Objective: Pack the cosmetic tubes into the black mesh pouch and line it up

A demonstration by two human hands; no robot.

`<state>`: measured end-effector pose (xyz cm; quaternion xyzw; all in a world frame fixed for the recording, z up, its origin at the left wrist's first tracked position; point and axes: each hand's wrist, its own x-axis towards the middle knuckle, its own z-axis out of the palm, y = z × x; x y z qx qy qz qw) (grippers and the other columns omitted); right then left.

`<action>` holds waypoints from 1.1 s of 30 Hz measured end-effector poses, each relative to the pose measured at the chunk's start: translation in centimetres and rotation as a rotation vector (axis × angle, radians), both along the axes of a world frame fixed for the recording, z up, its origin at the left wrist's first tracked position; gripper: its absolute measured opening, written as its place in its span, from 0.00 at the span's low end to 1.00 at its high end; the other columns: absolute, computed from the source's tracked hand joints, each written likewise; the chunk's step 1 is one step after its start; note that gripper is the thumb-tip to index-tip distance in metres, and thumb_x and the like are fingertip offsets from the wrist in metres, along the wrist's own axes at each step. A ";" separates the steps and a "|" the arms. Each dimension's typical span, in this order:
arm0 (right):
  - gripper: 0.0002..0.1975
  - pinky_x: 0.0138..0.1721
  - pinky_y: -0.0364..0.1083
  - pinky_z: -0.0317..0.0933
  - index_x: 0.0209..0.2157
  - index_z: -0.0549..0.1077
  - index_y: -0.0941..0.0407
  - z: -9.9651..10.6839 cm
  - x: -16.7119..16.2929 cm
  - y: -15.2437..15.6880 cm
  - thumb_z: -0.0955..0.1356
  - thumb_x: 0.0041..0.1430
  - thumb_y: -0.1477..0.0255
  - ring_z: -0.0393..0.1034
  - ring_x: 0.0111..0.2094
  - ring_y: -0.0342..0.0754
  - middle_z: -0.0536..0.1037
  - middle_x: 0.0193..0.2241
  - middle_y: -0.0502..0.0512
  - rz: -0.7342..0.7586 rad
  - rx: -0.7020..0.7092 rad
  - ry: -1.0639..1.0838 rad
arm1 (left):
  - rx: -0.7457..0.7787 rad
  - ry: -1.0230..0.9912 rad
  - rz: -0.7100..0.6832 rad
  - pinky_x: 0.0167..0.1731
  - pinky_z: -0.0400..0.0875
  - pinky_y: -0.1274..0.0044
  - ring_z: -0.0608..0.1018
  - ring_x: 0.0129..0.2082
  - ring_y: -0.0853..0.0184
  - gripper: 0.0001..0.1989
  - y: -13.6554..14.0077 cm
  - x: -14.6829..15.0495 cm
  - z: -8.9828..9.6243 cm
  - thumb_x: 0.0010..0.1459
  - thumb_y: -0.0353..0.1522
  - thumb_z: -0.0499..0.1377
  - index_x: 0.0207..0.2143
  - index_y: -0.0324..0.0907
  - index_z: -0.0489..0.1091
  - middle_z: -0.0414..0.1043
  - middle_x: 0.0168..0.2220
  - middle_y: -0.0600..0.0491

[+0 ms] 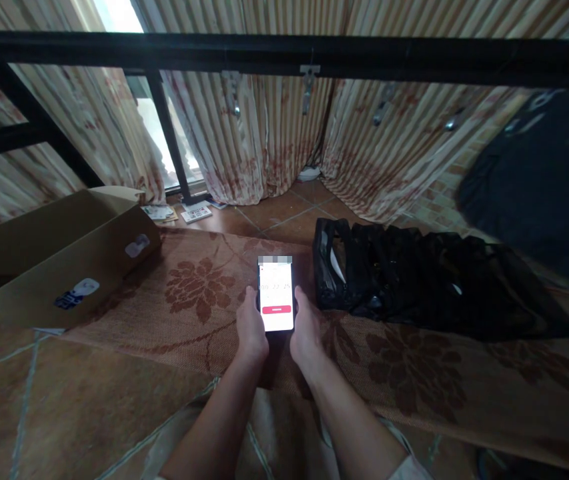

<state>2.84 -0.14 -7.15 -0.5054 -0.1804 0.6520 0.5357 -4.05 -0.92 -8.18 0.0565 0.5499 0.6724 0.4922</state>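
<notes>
Both my hands hold a smartphone [276,320] upright in front of me. Its lit screen is white, with a row of digits that looks like a timer and a red bar below. My left hand [252,327] is closed on the phone's left edge, and my right hand [306,327] grips its right edge. The fingers behind the phone are hidden. To the right of my right hand, a black see-through mesh organizer [404,277] lies on the brown flowered mat [204,333], with dark things inside that I cannot make out.
An open cardboard box [114,257] stands at the left. Overhead crosses a black metal bar [264,53] with several clips hanging from it. Behind are striped curtains [244,140]. Dark cloth [539,180] hangs at the right. Papers [196,213] lie on the tiled floor [284,212].
</notes>
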 end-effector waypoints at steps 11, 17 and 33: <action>0.21 0.31 0.46 0.73 0.44 0.76 0.59 0.2 0.2 -0.1 0.67 0.56 0.58 0.80 0.37 0.51 0.83 0.40 0.56 0.019 0.032 -0.049 | -0.063 0.061 0.082 0.26 0.73 0.75 0.80 0.25 0.62 0.18 -0.2 0.4 1.2 0.62 0.40 0.55 0.34 0.35 0.76 0.79 0.31 0.45; 0.21 0.30 0.46 0.73 0.43 0.76 0.59 0.2 0.2 -0.3 0.67 0.56 0.58 0.80 0.34 0.51 0.84 0.38 0.57 0.045 0.045 -0.057 | -0.059 0.061 0.089 0.28 0.73 0.73 0.80 0.26 0.61 0.19 -0.3 0.5 1.2 0.61 0.42 0.56 0.36 0.34 0.76 0.79 0.31 0.45; 0.19 0.33 0.46 0.73 0.42 0.76 0.59 -0.1 0.3 -0.1 0.68 0.53 0.60 0.79 0.37 0.52 0.83 0.38 0.55 0.024 0.045 -0.010 | -0.061 0.073 0.064 0.27 0.73 0.74 0.81 0.27 0.60 0.20 -0.2 0.3 0.9 0.60 0.44 0.56 0.36 0.35 0.76 0.80 0.32 0.45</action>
